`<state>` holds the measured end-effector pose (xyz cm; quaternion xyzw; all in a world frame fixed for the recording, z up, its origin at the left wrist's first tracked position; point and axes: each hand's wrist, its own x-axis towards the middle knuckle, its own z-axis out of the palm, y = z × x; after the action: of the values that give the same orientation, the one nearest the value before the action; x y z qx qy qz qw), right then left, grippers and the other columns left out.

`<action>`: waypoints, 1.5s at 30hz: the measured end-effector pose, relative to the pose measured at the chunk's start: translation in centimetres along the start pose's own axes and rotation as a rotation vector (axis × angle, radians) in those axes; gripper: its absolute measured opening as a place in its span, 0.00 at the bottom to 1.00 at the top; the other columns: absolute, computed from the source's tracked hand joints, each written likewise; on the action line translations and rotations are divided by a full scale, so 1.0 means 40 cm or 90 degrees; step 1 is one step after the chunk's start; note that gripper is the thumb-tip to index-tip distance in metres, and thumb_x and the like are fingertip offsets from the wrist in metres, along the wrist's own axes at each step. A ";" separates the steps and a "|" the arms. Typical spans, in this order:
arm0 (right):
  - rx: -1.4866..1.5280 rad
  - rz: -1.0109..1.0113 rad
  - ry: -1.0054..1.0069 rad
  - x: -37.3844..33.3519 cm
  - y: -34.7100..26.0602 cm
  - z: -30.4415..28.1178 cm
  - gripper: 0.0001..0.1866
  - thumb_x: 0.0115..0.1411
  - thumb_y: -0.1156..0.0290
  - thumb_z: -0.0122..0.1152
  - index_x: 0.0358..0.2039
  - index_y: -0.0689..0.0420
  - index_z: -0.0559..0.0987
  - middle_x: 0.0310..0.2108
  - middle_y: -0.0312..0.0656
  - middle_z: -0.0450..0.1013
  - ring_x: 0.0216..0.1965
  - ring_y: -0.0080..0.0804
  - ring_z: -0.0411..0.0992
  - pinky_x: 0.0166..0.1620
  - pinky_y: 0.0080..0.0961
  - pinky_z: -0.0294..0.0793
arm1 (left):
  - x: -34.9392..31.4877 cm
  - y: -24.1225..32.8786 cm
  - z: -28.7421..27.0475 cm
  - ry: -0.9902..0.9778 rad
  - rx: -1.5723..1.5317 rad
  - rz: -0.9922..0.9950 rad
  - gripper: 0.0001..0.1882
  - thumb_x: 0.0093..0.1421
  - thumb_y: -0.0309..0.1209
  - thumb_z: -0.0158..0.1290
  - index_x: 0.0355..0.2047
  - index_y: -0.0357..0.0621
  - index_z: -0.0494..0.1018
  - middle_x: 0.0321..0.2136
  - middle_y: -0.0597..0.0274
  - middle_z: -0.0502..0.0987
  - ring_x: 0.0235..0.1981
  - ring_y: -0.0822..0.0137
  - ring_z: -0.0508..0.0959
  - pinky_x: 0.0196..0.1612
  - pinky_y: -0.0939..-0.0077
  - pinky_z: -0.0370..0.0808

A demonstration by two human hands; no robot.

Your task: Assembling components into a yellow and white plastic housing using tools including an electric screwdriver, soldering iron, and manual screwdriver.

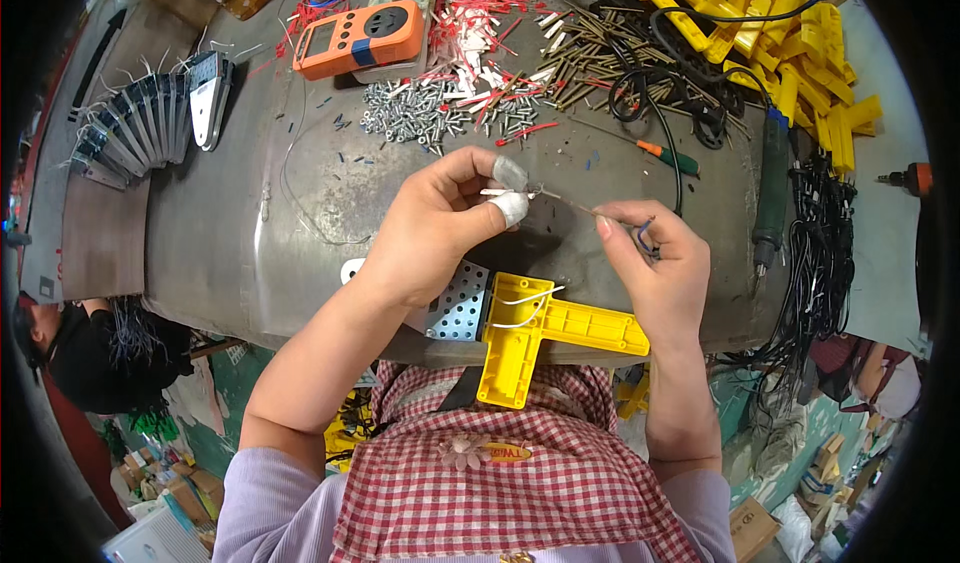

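Near the middle of the table, my left hand (440,218) is closed, its thumb and forefinger wearing whitish finger covers. Between those fingertips is a small white tube-like piece (497,193). My right hand (655,263) pinches a thin brownish rod (570,203), whose far end meets the left fingertips. Dark blue wire ends (647,233) stick out by the right fingers. Below the hands, a yellow T-shaped plastic housing half (505,368) lies open side up over the table's front edge, with white wires (530,298) in it. A perforated metal plate (460,308) adjoins it, partly hidden by my left arm.
Beyond my hands lie an orange meter (358,41), screws (410,113), red and white pieces (480,38), brass-coloured rods (590,58) and a screwdriver (670,158). Yellow housings (740,13) heap at far right, near a green corded tool (770,193). Metal plates (145,123) stand left.
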<state>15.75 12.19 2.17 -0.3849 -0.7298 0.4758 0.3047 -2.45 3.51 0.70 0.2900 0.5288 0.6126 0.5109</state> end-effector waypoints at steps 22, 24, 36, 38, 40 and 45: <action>0.010 0.129 -0.333 0.043 -0.014 -0.039 0.26 0.57 0.79 0.52 0.57 0.59 0.63 0.25 0.41 0.76 0.24 0.18 0.69 0.31 0.17 0.69 | 0.008 0.014 0.027 -0.133 0.631 0.386 0.16 0.46 0.26 0.61 0.37 0.44 0.74 0.34 0.60 0.77 0.39 0.58 0.75 0.50 0.66 0.68; 0.133 0.209 -0.312 0.058 0.023 -0.057 0.19 0.60 0.76 0.51 0.53 0.60 0.66 0.22 0.37 0.73 0.20 0.14 0.62 0.27 0.12 0.62 | 0.050 0.039 0.004 -0.050 0.628 0.388 0.22 0.46 0.29 0.62 0.44 0.43 0.71 0.38 0.57 0.76 0.47 0.56 0.73 0.52 0.65 0.67; 0.210 0.186 -0.192 0.032 0.060 -0.006 0.10 0.64 0.67 0.49 0.38 0.61 0.74 0.15 0.30 0.62 0.18 0.15 0.58 0.23 0.17 0.58 | 0.167 0.032 -0.113 0.134 0.870 0.531 0.11 0.46 0.20 0.57 0.33 0.40 0.74 0.32 0.57 0.76 0.34 0.56 0.76 0.37 0.67 0.73; 0.081 0.178 -0.216 0.037 0.048 -0.009 0.11 0.63 0.67 0.51 0.36 0.62 0.76 0.15 0.30 0.62 0.18 0.15 0.57 0.22 0.17 0.58 | 0.093 0.030 -0.036 0.061 0.670 0.388 0.10 0.47 0.21 0.56 0.32 0.40 0.74 0.30 0.55 0.75 0.34 0.54 0.76 0.37 0.66 0.73; 0.081 0.178 -0.203 0.035 0.053 -0.013 0.11 0.63 0.67 0.52 0.36 0.62 0.77 0.16 0.31 0.64 0.18 0.15 0.59 0.22 0.17 0.59 | 0.074 0.017 -0.009 0.026 0.573 0.346 0.11 0.45 0.21 0.56 0.31 0.42 0.74 0.29 0.55 0.74 0.33 0.53 0.75 0.37 0.64 0.73; 0.104 0.115 -0.133 0.030 0.054 -0.003 0.11 0.63 0.68 0.53 0.36 0.63 0.77 0.18 0.33 0.69 0.19 0.15 0.64 0.23 0.16 0.64 | 0.076 0.009 0.003 0.044 0.727 0.434 0.11 0.44 0.20 0.56 0.31 0.42 0.74 0.32 0.57 0.75 0.35 0.54 0.75 0.39 0.64 0.73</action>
<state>15.84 13.83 0.29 -0.3713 -0.6791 0.5963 0.2132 -3.39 6.43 0.52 0.6461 0.6652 0.3724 0.0375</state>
